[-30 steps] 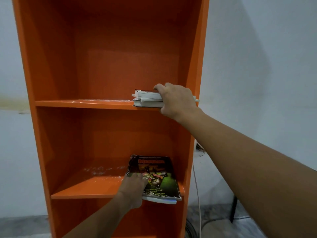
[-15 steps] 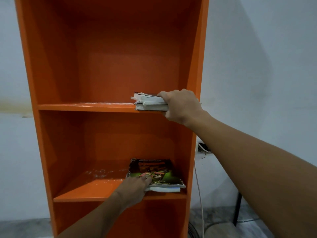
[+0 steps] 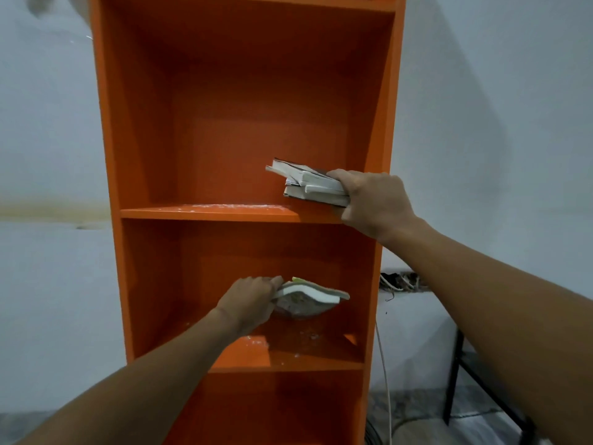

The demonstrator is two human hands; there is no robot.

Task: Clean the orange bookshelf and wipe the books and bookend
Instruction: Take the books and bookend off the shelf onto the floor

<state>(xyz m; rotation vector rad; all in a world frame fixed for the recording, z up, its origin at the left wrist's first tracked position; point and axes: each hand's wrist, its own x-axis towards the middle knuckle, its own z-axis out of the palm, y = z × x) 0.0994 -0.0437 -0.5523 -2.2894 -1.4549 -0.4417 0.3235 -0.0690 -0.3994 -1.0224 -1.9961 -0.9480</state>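
Note:
An orange bookshelf [image 3: 134, 130] stands against a pale wall. My right hand [image 3: 372, 200] grips a small stack of books [image 3: 308, 184] with white page edges, tilted and lifted just above the right end of the upper shelf board [image 3: 208, 214]. My left hand [image 3: 250, 305] holds a soft-cover book [image 3: 311, 298] by its left edge, raised in the air above the lower shelf board [image 3: 288, 358]; the book sags in a curve. White dust specks lie on both boards.
A white cable [image 3: 383, 374] hangs down the shelf's right side, with a tangle of wires [image 3: 398, 281] on the wall behind. A black metal frame [image 3: 455, 377] stands on the floor at the right. The left wall is bare.
Both hands have lifted their books: the lower book rose clear off its board and now bends, and the upper stack tilted up off its board. The camera moved closer.

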